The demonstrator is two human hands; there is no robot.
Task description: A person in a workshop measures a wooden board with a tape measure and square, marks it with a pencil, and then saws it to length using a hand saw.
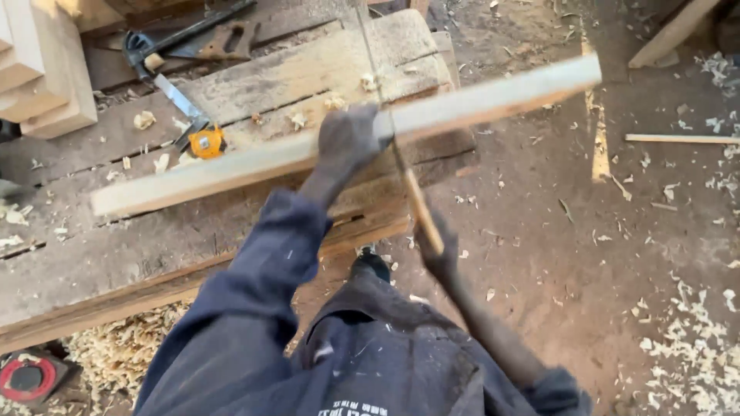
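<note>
The left hand (348, 141) is clenched over the top of a long pale wooden plank (308, 150) at the middle of the frame, its dark-sleeved arm rising from the lower centre. The plank's long axis runs from the left middle of the frame up to the upper right, where its free end juts well past the edge of the workbench (116, 254) over open ground. The right hand (439, 250), just below and right of centre, is closed around the wooden handle of a thin-bladed saw (412, 192); the blade is angled up and slightly left, and the plank is crossed by it just right of the left hand. The right forearm is stretched down toward the lower right. Most of the plank lies over the rough boards of the workbench, whose front edge slants across the lower left. Right of the bench, the dirt floor (555, 277) is strewn with shavings. On the bench at upper left a yellow tape measure (206, 142) is seen beside a chisel (173, 88), and a handsaw (220, 38) lies further up.
</note>
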